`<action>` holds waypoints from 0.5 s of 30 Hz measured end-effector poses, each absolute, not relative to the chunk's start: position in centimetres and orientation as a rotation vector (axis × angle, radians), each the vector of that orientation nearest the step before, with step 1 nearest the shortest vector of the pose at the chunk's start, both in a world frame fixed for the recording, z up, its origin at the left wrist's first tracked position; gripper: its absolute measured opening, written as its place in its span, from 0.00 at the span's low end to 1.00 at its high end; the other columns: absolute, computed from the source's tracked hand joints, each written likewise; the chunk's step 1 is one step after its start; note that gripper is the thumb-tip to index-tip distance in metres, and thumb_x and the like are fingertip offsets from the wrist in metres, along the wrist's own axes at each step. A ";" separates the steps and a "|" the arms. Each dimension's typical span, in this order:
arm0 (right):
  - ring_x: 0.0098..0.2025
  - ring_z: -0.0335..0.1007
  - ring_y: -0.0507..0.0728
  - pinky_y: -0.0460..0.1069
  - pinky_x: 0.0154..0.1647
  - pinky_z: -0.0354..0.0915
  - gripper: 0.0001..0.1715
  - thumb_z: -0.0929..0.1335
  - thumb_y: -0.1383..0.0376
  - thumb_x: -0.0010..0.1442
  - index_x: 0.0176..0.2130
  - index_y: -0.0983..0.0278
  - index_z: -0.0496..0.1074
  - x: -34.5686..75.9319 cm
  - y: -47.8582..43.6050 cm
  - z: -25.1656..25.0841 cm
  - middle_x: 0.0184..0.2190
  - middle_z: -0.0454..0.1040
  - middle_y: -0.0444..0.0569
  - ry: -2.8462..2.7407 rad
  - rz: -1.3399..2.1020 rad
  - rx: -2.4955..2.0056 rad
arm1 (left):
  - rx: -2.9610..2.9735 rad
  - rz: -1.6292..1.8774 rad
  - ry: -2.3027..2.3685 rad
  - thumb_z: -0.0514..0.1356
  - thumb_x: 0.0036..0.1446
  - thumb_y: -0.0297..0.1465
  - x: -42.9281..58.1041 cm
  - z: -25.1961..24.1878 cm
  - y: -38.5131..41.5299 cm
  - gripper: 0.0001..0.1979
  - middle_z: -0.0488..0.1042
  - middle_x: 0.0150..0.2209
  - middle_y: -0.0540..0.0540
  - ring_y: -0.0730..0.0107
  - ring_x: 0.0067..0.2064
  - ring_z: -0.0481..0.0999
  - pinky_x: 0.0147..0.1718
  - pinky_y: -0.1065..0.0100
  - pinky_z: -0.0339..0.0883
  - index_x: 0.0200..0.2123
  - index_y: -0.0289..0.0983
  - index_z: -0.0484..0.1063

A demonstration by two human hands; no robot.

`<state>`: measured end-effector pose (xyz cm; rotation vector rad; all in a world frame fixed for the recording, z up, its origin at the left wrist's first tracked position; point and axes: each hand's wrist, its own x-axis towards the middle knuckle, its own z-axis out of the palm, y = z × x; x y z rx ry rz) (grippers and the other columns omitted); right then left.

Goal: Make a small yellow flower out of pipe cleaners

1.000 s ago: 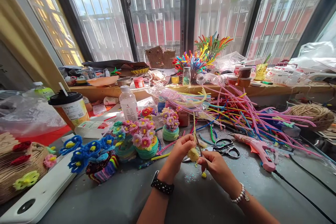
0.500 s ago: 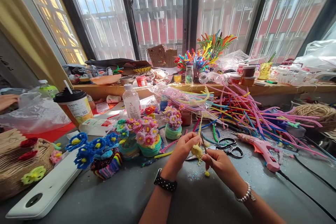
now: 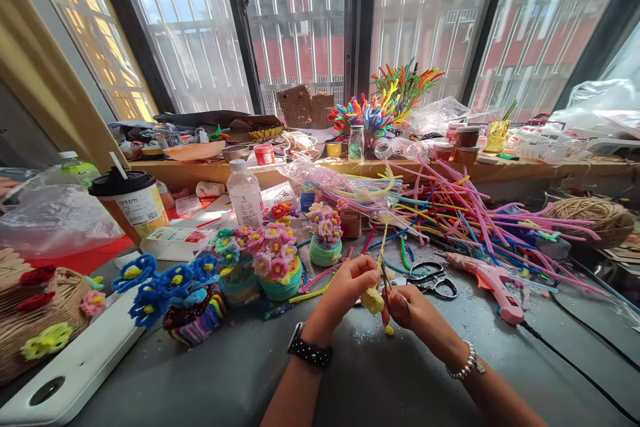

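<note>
My left hand (image 3: 353,287), with a dark watch on its wrist, pinches a yellow fuzzy pipe-cleaner piece (image 3: 373,300). A thin yellow strand (image 3: 384,243) rises above the fingertips. My right hand (image 3: 413,310), wearing a beaded bracelet, is closed around small scissors (image 3: 385,275). Their narrow dark blades point up beside the yellow strand; whether they touch it I cannot tell. Below the hands a small yellow ball (image 3: 389,330) lies on the grey table. Black-handled scissors (image 3: 434,280) rest just beyond my right hand.
A pink glue gun (image 3: 493,287) with a black cord lies right. Behind it spread many pipe cleaners (image 3: 450,207). Pipe-cleaner flower pots (image 3: 280,280), a blue-flowered pot (image 3: 195,320), a white device (image 3: 75,373), a drink cup (image 3: 133,207) and a bottle (image 3: 245,193) stand left.
The view has shifted slightly. The scissors' blades have come up closer to the yellow strand, and the yellow piece hangs a little lower in my left hand.
</note>
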<state>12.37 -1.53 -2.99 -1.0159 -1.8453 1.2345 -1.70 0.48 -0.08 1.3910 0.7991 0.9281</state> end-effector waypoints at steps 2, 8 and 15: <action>0.17 0.42 0.47 0.44 0.18 0.42 0.38 0.51 0.39 0.48 0.17 0.67 0.64 12.4 -1.7 -2.7 0.14 0.47 0.40 -1.876 1.238 -1.019 | 1.397 0.940 0.799 0.54 0.44 0.33 -1.7 -0.2 0.6 0.08 0.57 0.18 0.55 0.81 0.20 0.56 0.19 0.76 0.49 0.21 0.35 0.57; 0.17 0.46 0.48 0.45 0.19 0.44 0.38 0.54 0.37 0.44 0.14 0.67 0.62 11.9 -1.8 -2.2 0.12 0.51 0.41 -1.839 1.115 -1.104 | 1.412 0.982 0.828 0.54 0.43 0.32 -1.6 -0.4 0.7 0.09 0.53 0.18 0.56 0.81 0.20 0.53 0.19 0.76 0.47 0.20 0.35 0.56; 0.17 0.48 0.49 0.45 0.19 0.47 0.36 0.56 0.36 0.41 0.11 0.65 0.56 11.4 -1.8 -2.5 0.11 0.53 0.42 -1.773 1.114 -1.133 | 1.371 1.059 0.860 0.54 0.42 0.33 -1.5 -0.1 0.8 0.10 0.54 0.17 0.56 0.81 0.19 0.52 0.19 0.75 0.47 0.18 0.35 0.55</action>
